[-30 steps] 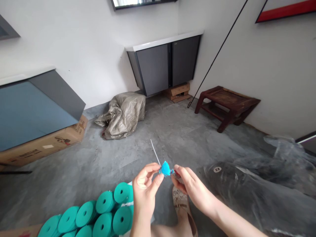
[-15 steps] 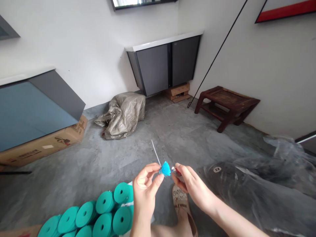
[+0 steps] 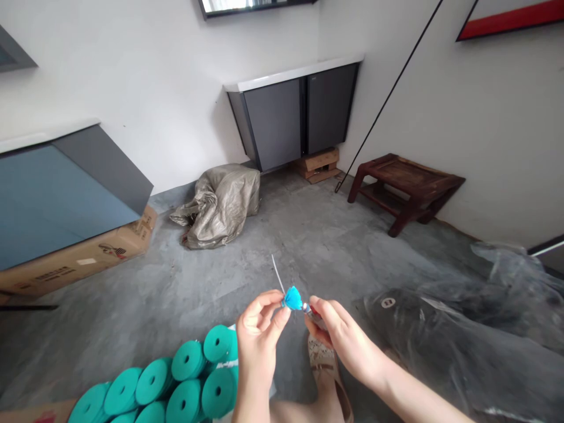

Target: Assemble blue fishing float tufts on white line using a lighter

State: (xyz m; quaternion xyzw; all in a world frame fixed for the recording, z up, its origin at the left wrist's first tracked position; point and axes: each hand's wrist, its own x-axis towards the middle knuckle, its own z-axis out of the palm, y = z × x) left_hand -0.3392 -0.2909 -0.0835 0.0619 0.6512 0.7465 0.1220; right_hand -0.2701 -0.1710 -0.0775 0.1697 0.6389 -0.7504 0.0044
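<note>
Blue tuft (image 3: 292, 298) pinched between left hand (image 3: 259, 335) and right hand (image 3: 341, 341)

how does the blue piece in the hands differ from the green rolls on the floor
The blue piece is single and small, pinched between the left hand and right hand; the green rolls are many, each larger, stacked untouched at lower left. The piece is bright blue with a thin white stick rising from it; the rolls are teal, round-ended, each with a small centre hole. Both are plain single colours.
</note>
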